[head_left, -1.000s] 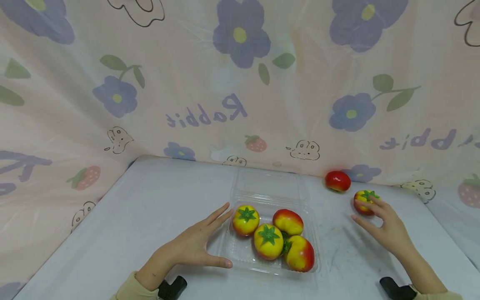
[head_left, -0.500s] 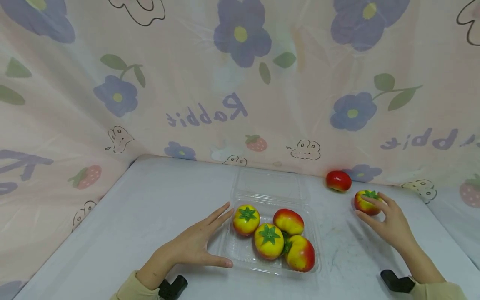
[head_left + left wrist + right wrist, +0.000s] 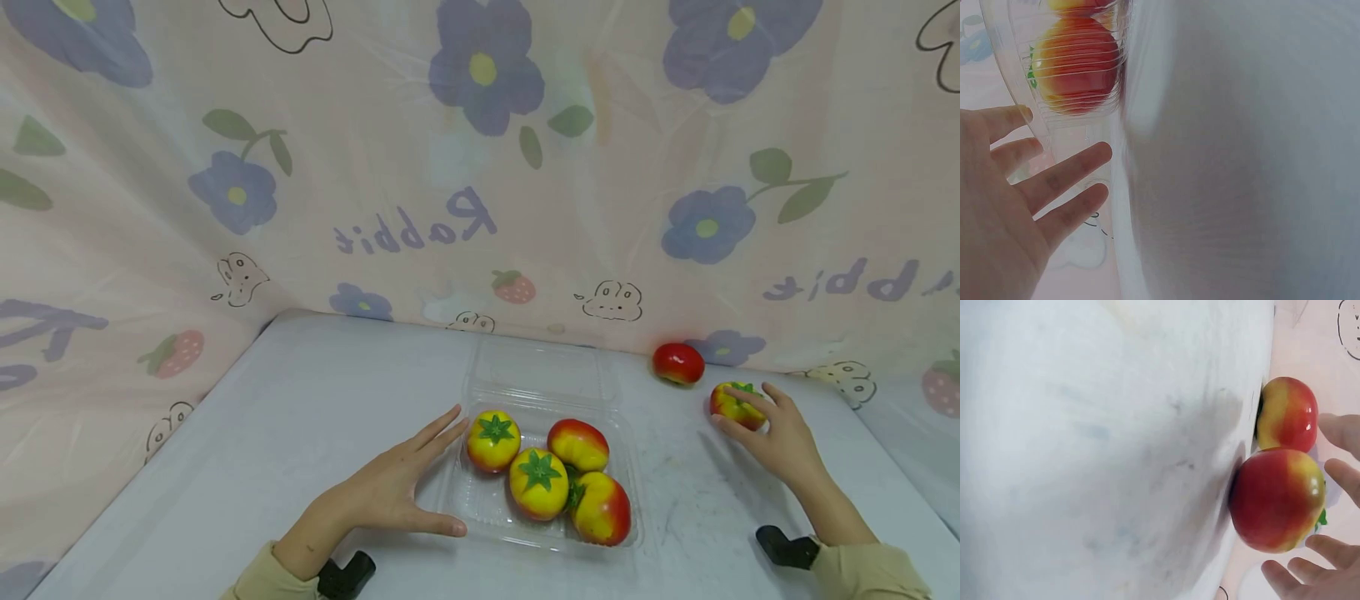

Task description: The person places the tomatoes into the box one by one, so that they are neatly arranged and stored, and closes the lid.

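Observation:
Over a red-and-yellow toy tomato (image 3: 721,402) with a green calyx, my right hand (image 3: 783,446) reaches with thumb and fingers spread about it. In the right wrist view, gaps show between several fingertips and this tomato (image 3: 1275,500). My left hand (image 3: 378,497) stays spread beside the left wall of a clear plastic clamshell box (image 3: 477,505), fingertips right at its rim. Inside the box lie several toy tomatoes, one with its calyx upward (image 3: 538,492) in the middle. A tomato (image 3: 1079,65) shows through the box's ribbed wall in the left wrist view.
A redder toy tomato (image 3: 678,364) lies at the back of the white table (image 3: 337,400), close to the patterned curtain (image 3: 405,150). The box's clear lid (image 3: 540,367) is folded back behind it. Black wrist devices (image 3: 786,548) sit at both cuffs.
My right hand has moved in closer over the right-hand tomato, its thumb now overlapping the tomato's front. The left hand, the box and the tomatoes in it have stayed put.

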`<state>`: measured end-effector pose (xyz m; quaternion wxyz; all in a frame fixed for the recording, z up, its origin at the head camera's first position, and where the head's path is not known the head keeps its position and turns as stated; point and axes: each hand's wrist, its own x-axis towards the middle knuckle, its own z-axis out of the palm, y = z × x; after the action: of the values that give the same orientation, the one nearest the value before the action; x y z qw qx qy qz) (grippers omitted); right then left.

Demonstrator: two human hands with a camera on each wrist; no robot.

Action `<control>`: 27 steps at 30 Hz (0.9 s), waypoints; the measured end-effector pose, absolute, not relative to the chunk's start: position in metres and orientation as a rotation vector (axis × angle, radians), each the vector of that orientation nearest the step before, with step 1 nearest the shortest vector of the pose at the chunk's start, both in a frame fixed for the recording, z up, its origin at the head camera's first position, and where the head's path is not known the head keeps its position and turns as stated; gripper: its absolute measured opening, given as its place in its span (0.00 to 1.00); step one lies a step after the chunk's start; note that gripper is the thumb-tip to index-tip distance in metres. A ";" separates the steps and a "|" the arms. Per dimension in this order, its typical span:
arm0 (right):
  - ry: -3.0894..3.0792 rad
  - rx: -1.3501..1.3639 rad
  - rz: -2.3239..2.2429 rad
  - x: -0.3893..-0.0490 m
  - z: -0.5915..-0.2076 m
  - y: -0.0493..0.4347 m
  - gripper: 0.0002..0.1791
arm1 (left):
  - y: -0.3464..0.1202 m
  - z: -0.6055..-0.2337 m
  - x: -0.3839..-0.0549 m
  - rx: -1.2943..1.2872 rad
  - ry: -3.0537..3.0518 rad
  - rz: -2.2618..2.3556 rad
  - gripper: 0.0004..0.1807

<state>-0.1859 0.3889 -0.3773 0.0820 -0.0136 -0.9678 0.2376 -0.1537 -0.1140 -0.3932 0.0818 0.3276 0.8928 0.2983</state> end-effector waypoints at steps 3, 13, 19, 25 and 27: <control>-2.898 -0.053 0.706 -0.189 -0.378 0.391 0.33 | -0.114 -0.393 -0.154 0.985 2.670 0.887 0.61; -2.906 -0.062 0.739 -0.194 -0.382 0.396 0.30 | -0.114 -0.394 -0.154 0.986 2.666 0.898 0.60; -2.947 -0.113 0.752 -0.196 -0.382 0.399 0.30 | -0.113 -0.395 -0.155 0.981 2.668 0.890 0.61; -2.947 -0.102 0.753 -0.196 -0.382 0.400 0.30 | -0.113 -0.395 -0.155 0.981 2.673 0.886 0.61; -2.945 -0.100 0.756 -0.196 -0.382 0.399 0.29 | -0.113 -0.394 -0.155 0.979 2.672 0.886 0.61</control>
<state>-0.1956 0.3993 -0.3819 0.0495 -0.0327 -0.9669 0.2483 -0.1546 -0.1132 -0.3944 0.0805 0.3274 0.8936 0.2963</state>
